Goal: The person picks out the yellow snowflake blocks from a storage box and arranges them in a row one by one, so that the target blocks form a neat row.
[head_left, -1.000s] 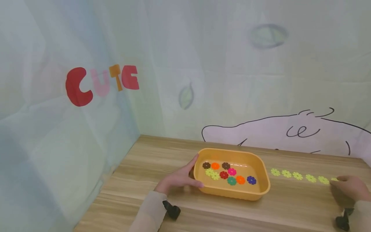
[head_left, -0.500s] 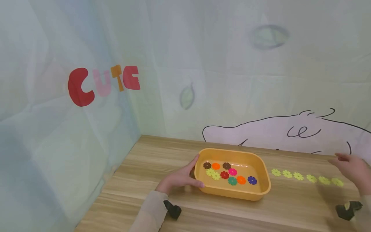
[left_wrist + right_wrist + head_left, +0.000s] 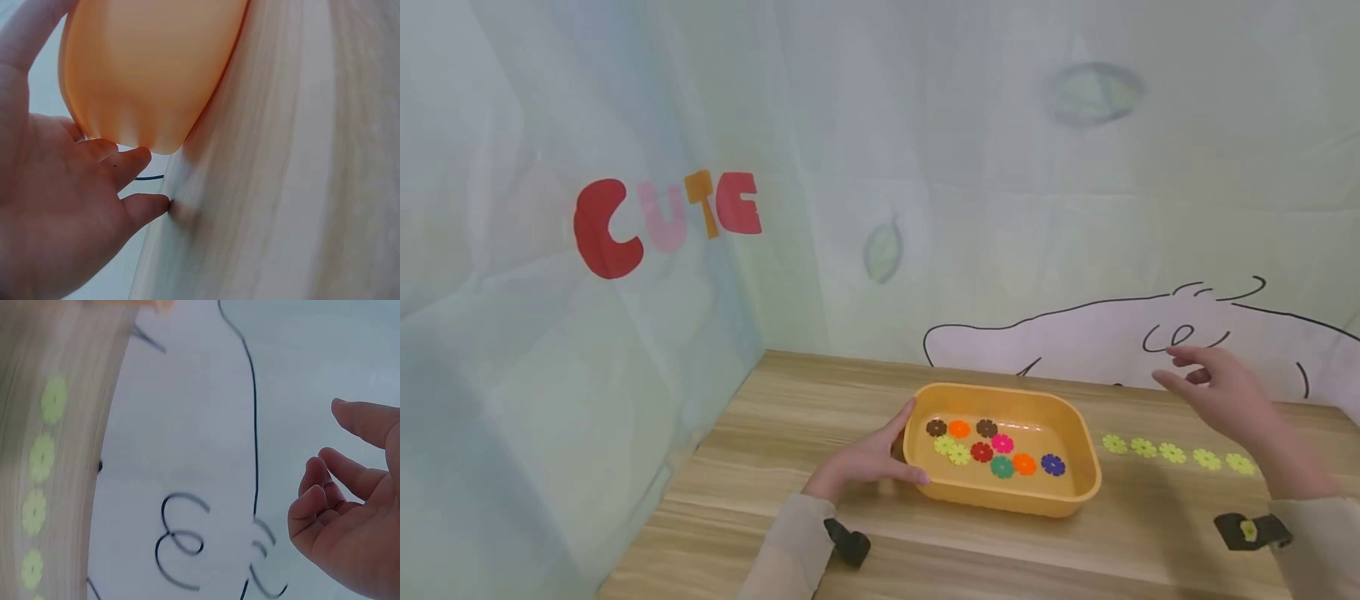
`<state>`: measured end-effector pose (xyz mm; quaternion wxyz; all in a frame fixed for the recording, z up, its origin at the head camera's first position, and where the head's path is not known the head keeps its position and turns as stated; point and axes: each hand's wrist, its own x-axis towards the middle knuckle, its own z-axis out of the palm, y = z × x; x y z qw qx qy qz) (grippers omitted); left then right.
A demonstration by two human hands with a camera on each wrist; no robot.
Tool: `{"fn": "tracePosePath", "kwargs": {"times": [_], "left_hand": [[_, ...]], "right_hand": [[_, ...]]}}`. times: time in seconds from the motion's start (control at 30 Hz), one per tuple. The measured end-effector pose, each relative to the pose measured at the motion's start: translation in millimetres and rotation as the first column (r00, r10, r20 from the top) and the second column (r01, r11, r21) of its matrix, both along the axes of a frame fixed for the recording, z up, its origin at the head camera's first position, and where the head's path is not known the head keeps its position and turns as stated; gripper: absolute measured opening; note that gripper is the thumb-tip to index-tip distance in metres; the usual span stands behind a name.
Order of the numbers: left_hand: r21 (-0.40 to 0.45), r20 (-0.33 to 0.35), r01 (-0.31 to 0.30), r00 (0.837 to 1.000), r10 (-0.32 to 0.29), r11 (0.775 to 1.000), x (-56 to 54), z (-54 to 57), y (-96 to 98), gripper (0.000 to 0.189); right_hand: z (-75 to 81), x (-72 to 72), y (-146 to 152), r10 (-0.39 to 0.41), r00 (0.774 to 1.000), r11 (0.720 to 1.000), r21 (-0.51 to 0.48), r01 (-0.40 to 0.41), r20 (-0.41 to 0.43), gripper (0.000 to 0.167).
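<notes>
A yellow-orange plastic basin [image 3: 1000, 500] sits on the table with several flower-shaped plastic discs in it, among them a red disc [image 3: 981, 452], a green disc [image 3: 1002, 467] and a blue disc [image 3: 1053, 464]. My left hand [image 3: 865, 458] grips the basin's left end, thumb along the front and a finger at the back rim. In the left wrist view, fingertips touch the basin's end wall [image 3: 150, 75]. Raised above the table right of the basin, my right hand [image 3: 1221, 396] holds nothing, thumb and index finger apart. Below it lies a row of yellow-green discs [image 3: 1172, 453], its right end hidden behind the forearm.
The wood-grain table [image 3: 760, 433] meets a pale cloth backdrop [image 3: 820, 167] at the back and left. Coloured letters [image 3: 606, 229] spelling CUTE hang on the left cloth. A black wrist camera [image 3: 1247, 532] is strapped to the right wrist, another [image 3: 850, 543] to the left.
My right hand let go of the rightmost yellow-green disc, rose off the table and swung left toward the basin. The left hand and the basin have stayed in place.
</notes>
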<state>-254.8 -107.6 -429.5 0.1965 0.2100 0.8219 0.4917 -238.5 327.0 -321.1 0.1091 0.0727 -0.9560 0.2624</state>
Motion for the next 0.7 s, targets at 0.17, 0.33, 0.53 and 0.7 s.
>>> {"fn": "tracePosePath", "kwargs": {"times": [0.17, 0.33, 0.53, 0.7], "left_hand": [[0.004, 0.009, -0.005, 1.000, 0.005, 1.000, 0.6, 0.3, 0.7, 0.114], [0.009, 0.006, -0.003, 1.000, 0.003, 1.000, 0.1, 0.0, 0.3, 0.114], [0.007, -0.008, 0.005, 1.000, -0.005, 1.000, -1.0, -1.2, -0.2, 0.116], [0.000, -0.014, 0.003, 1.000, -0.003, 1.000, -0.1, -0.3, -0.3, 0.117]], "right_hand": [[0.1, 7.9, -37, 0.054, 0.999, 0.999, -0.003, -0.054, 0.010, 0.059], [-2.3, 14.9, -72, 0.118, 0.993, 0.993, -0.028, -0.119, -0.014, 0.054], [-12.8, 17.5, -110, 0.194, 0.981, 0.979, -0.065, -0.195, -0.028, 0.049], [-30.0, 14.9, -138, 0.242, 0.970, 0.966, -0.095, -0.242, -0.011, 0.048]]}}
